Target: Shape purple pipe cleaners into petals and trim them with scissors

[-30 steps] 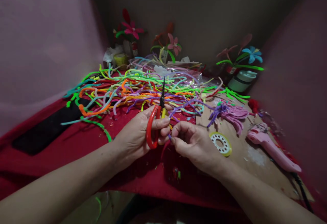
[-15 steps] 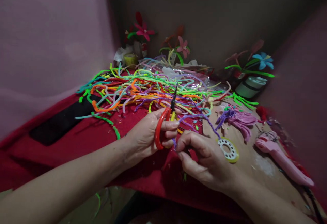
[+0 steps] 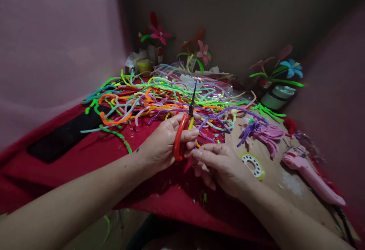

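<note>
My left hand (image 3: 168,138) is closed around scissors (image 3: 179,138) with red handles, their dark blades pointing up and away. The same fingers also pinch a purple pipe cleaner (image 3: 221,111), whose long free part arches to the right over the cardboard. Just below, my right hand (image 3: 218,166) meets the left fingertips, its thumb and forefinger pinched at the near end of the purple pipe cleaner. That end is hidden between the fingers. Its other fingers are loosely curled underneath.
Colourful pipe cleaners (image 3: 159,100) lie heaped on the red cloth (image 3: 114,174). A black phone-like slab (image 3: 62,136) is at left. On the cardboard (image 3: 273,174) at right are a white-and-yellow ring (image 3: 252,166), a purple-pink bundle (image 3: 265,134) and a pink tool (image 3: 313,174). Flowers (image 3: 161,34) stand behind.
My right hand has moved up and left against the left fingertips, its fingers shifting. The purple pipe cleaner's free part has swung up from the ring and now arches farther right.
</note>
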Demonstrator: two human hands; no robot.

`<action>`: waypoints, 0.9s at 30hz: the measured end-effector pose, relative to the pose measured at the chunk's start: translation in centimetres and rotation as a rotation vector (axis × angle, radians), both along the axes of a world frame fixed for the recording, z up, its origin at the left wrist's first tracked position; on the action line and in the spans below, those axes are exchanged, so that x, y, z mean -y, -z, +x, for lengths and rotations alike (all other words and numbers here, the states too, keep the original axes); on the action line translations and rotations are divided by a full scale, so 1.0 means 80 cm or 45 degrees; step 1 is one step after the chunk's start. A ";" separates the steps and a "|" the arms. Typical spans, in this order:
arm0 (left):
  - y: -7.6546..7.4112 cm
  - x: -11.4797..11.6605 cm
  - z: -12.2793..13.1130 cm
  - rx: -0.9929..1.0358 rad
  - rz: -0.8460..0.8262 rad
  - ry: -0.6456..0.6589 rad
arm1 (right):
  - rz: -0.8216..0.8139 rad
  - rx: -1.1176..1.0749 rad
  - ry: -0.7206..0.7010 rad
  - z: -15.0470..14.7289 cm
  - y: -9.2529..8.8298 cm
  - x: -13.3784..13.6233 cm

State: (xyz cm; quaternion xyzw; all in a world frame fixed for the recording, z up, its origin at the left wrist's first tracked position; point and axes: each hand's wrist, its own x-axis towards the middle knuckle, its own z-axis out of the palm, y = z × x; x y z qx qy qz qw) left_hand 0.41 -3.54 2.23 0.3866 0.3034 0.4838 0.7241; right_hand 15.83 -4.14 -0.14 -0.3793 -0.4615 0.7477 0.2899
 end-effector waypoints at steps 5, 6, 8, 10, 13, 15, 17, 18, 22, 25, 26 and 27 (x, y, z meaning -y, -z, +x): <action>0.000 -0.001 0.000 0.034 -0.035 0.009 | 0.055 -0.015 -0.063 -0.001 -0.006 0.008; 0.000 -0.002 -0.001 0.054 -0.058 0.022 | 0.103 0.003 -0.063 -0.002 -0.006 0.009; 0.001 -0.003 -0.002 0.096 -0.112 0.069 | 0.179 0.034 -0.048 -0.002 -0.006 0.012; 0.002 -0.004 -0.003 0.143 -0.168 0.124 | 0.234 0.036 -0.009 -0.002 -0.006 0.014; 0.002 -0.004 -0.004 0.223 -0.204 0.161 | 0.377 0.104 0.016 0.000 -0.004 0.016; 0.000 -0.003 -0.005 0.238 -0.189 0.156 | 0.443 0.185 0.006 0.002 -0.004 0.016; -0.002 -0.002 -0.005 0.198 -0.147 0.116 | 0.460 0.251 -0.034 0.003 -0.004 0.016; -0.002 -0.001 -0.006 0.161 -0.129 0.094 | 0.481 0.279 -0.053 0.004 -0.004 0.016; -0.003 0.001 -0.005 0.013 -0.047 0.092 | 0.618 0.372 -0.122 0.001 -0.006 0.016; -0.004 0.003 -0.005 -0.060 0.032 0.080 | 0.478 0.341 -0.173 -0.002 -0.004 0.015; -0.006 0.003 -0.006 -0.084 0.046 0.057 | 0.418 0.322 -0.189 -0.002 -0.004 0.014; -0.007 0.003 -0.007 -0.109 0.055 0.027 | 0.375 0.302 -0.193 -0.002 -0.004 0.013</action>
